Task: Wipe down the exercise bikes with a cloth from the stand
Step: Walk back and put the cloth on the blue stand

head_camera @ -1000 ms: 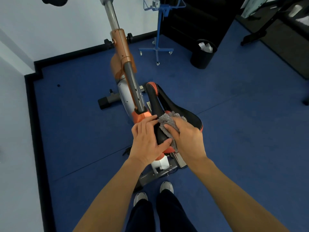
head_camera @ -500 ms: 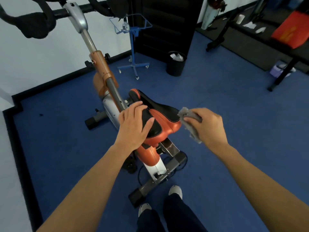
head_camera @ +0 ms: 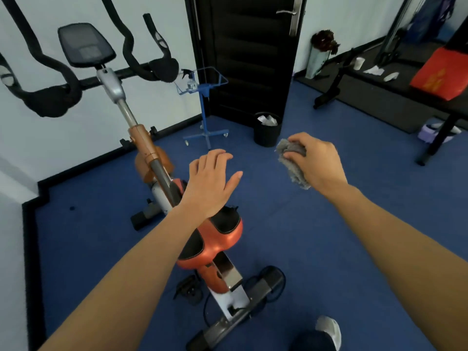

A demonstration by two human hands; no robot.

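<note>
Nearest you, at six o'clock, one shoe (head_camera: 328, 330) shows on the flat blue floor (head_camera: 329, 236) (half a second ago both were in view). One exercise bike (head_camera: 157, 171) stands before you: glossy orange and matte black saddle (head_camera: 222, 236), smooth grey steel post, curved black foam handlebars up at eleven o'clock. Your left hand (head_camera: 211, 183) now floats flat and open-fingered above the saddle nose, lifted off where it pressed before. Your right hand (head_camera: 317, 164), at one o'clock, is clenched round the one fuzzy grey cloth (head_camera: 291, 160), bunched and raised farther from the saddle than earlier. Beyond, at twelve, one spindly blue wheeled stand (head_camera: 203, 110) and one round black bin (head_camera: 267, 131) sit by the dark door.
</note>
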